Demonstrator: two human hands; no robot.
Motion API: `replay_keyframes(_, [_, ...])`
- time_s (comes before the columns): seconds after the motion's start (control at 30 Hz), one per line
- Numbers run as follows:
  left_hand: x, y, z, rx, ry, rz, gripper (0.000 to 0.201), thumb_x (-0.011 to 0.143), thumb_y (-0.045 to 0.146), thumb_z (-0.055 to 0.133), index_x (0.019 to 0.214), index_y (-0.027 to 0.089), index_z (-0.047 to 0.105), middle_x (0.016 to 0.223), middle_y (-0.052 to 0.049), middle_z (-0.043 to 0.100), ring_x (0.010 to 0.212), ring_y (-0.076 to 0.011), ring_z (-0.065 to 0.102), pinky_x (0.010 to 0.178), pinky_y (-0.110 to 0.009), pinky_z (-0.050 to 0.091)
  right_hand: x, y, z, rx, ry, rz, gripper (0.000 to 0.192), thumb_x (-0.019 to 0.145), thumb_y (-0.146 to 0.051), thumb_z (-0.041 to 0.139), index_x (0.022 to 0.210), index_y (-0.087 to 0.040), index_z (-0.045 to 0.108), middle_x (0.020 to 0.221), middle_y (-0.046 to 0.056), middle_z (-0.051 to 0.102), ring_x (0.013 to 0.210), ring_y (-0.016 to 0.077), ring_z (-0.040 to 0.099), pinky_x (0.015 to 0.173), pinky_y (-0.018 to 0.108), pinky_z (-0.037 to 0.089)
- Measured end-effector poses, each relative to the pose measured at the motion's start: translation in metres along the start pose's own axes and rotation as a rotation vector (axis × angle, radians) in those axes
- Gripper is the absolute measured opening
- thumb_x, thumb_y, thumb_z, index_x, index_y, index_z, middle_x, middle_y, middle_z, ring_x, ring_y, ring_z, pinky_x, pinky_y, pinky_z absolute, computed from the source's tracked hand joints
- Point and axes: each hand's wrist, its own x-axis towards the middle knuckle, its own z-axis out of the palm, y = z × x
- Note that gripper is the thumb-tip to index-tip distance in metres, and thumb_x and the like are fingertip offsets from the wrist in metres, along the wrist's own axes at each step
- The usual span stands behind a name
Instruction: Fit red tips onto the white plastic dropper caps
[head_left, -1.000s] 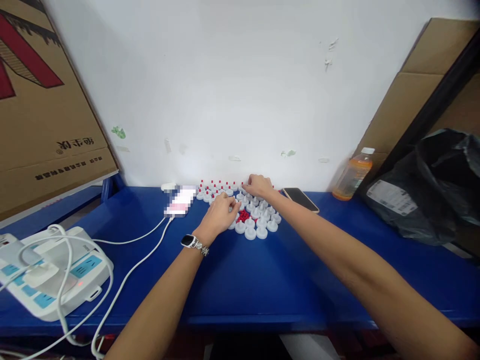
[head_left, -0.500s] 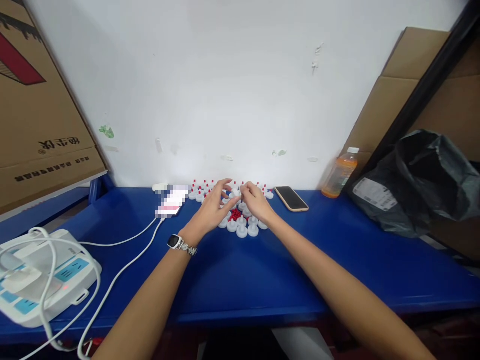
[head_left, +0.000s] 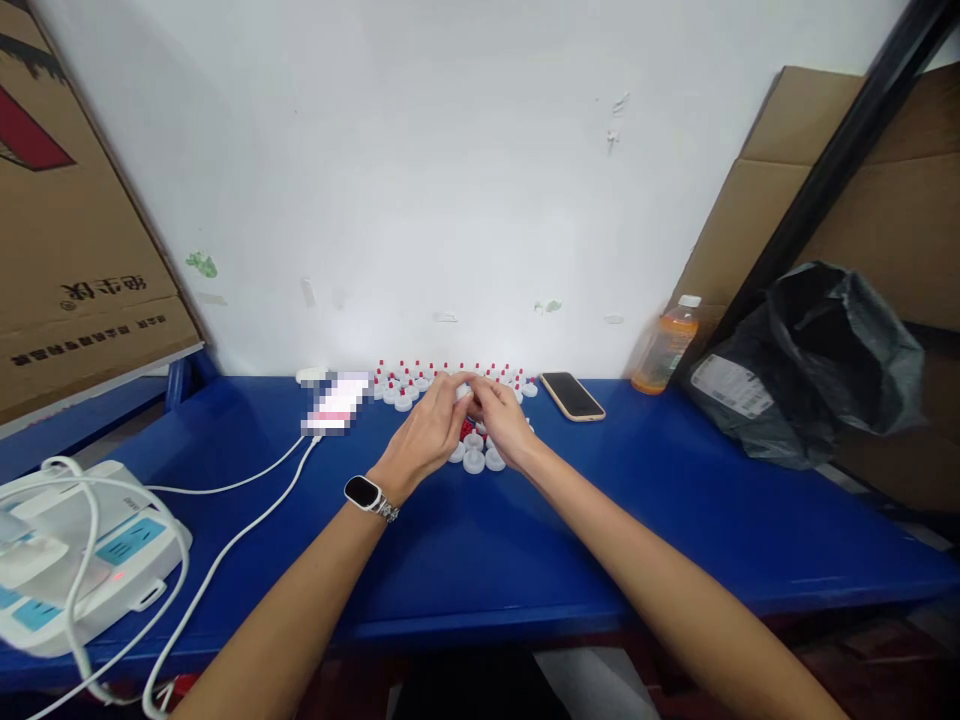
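Note:
My left hand (head_left: pixel 429 428), with a watch on its wrist, is closed around a white plastic nozzle cap (head_left: pixel 463 392). The fingertips of my right hand (head_left: pixel 505 420) pinch together at the top of that cap; whatever they grip there is hidden. Beneath my hands, a small heap of red tips (head_left: pixel 466 430) shows partly. White nozzle caps without red tips (head_left: pixel 474 461) sit just in front of the heap. Behind my hands, along the wall, stand several white caps with red tips (head_left: pixel 403 400).
A dark-screened phone (head_left: pixel 573 396) lies right of the caps, and another phone (head_left: pixel 339 402) on a cable lies left. A power strip (head_left: pixel 90 560) with white cables takes the left front. An orange drink bottle (head_left: pixel 666 345) and black plastic bag (head_left: pixel 795 370) stand right.
My left fingers have closed around the white cap, and my right fingertips have come in over its top. The view has shifted slightly to the right.

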Motion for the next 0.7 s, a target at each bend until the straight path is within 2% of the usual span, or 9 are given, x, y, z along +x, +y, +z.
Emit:
replay_keyframes(0.1, [0.002,0.0,0.008,-0.187,0.104,-0.173,0.032,0.104,0.042,0.03,0.124,0.021,0.045,0.094,-0.004,0.061,0.08,-0.0155,0.06,0.079,-0.031,0.05,-0.003,-0.006,0.005,-0.063,0.064,-0.104,0.045,0.092,-0.058,0.044,0.064,-0.022,0.04,0.057,-0.005,0.036,0.053,0.0113,0.034,0.052,0.026,0.032])
replay_keyframes(0.17, [0.005,0.0,0.016,-0.384,0.16,-0.303,0.036,0.102,0.05,0.03,0.11,0.021,0.049,0.081,-0.001,0.057,0.065,-0.0123,0.054,0.064,-0.026,0.048,-0.005,-0.009,0.006,-0.16,0.106,-0.155,0.045,0.094,-0.057,0.041,0.065,-0.022,0.041,0.057,-0.004,0.039,0.054,0.0121,0.037,0.053,0.026,0.033])
replay_keyframes(0.27, [0.011,0.0,0.024,-0.645,0.167,-0.477,0.046,0.096,0.064,0.037,0.084,0.02,0.048,0.064,0.003,0.045,0.051,-0.0097,0.044,0.049,-0.023,0.04,-0.008,-0.01,0.005,-0.326,0.107,-0.186,0.044,0.097,-0.054,0.037,0.066,-0.023,0.04,0.057,-0.004,0.041,0.054,0.0127,0.04,0.053,0.027,0.032])
replay_keyframes(0.4, [0.015,-0.009,0.012,-0.826,0.109,-0.71,0.051,0.091,0.065,0.043,0.066,0.022,0.036,0.051,0.008,0.026,0.042,-0.0073,0.029,0.044,-0.023,0.033,-0.01,-0.01,-0.001,-0.492,0.068,-0.241,0.041,0.1,-0.048,0.035,0.067,-0.023,0.038,0.057,-0.004,0.041,0.055,0.0131,0.04,0.056,0.028,0.031])
replay_keyframes(0.47, [0.015,-0.018,-0.002,-0.913,0.132,-0.798,0.048,0.095,0.06,0.033,0.065,0.023,0.034,0.05,0.009,0.02,0.041,-0.0075,0.026,0.045,-0.024,0.036,-0.008,-0.012,-0.008,-0.558,0.107,-0.267,0.04,0.101,-0.044,0.033,0.067,-0.023,0.035,0.057,-0.004,0.039,0.056,0.0135,0.04,0.057,0.028,0.031])
replay_keyframes(0.53, [0.013,-0.03,-0.014,-0.886,0.207,-0.815,0.044,0.095,0.055,0.032,0.066,0.022,0.036,0.051,0.009,0.021,0.042,-0.0082,0.028,0.047,-0.024,0.038,-0.005,-0.013,-0.019,-0.655,0.136,-0.281,0.039,0.101,-0.041,0.032,0.066,-0.023,0.033,0.059,-0.003,0.04,0.059,0.0145,0.041,0.061,0.029,0.032])
replay_keyframes(0.57, [0.012,-0.035,-0.019,-0.822,0.256,-0.78,0.04,0.094,0.053,0.039,0.069,0.022,0.039,0.053,0.008,0.027,0.045,-0.0087,0.032,0.05,-0.024,0.04,-0.003,-0.012,-0.023,-0.734,0.103,-0.291,0.038,0.1,-0.039,0.035,0.065,-0.023,0.034,0.06,-0.003,0.042,0.063,0.0153,0.043,0.065,0.029,0.033])
replay_keyframes(0.6, [0.011,-0.039,-0.022,-0.747,0.25,-0.722,0.038,0.093,0.053,0.043,0.074,0.021,0.044,0.056,0.007,0.034,0.049,-0.0096,0.038,0.052,-0.024,0.041,-0.002,-0.01,-0.027,-0.825,0.048,-0.297,0.036,0.098,-0.036,0.039,0.065,-0.022,0.037,0.062,-0.002,0.046,0.068,0.0164,0.046,0.07,0.031,0.035])
replay_keyframes(0.7, [0.007,-0.046,-0.022,-0.479,0.08,-0.588,0.036,0.093,0.052,0.045,0.089,0.019,0.056,0.067,0.002,0.049,0.061,-0.0132,0.05,0.054,-0.025,0.04,0.002,-0.001,-0.032,-1.063,-0.144,-0.265,0.022,0.088,-0.03,0.054,0.068,-0.02,0.051,0.074,0.001,0.058,0.082,0.0201,0.05,0.083,0.036,0.035])
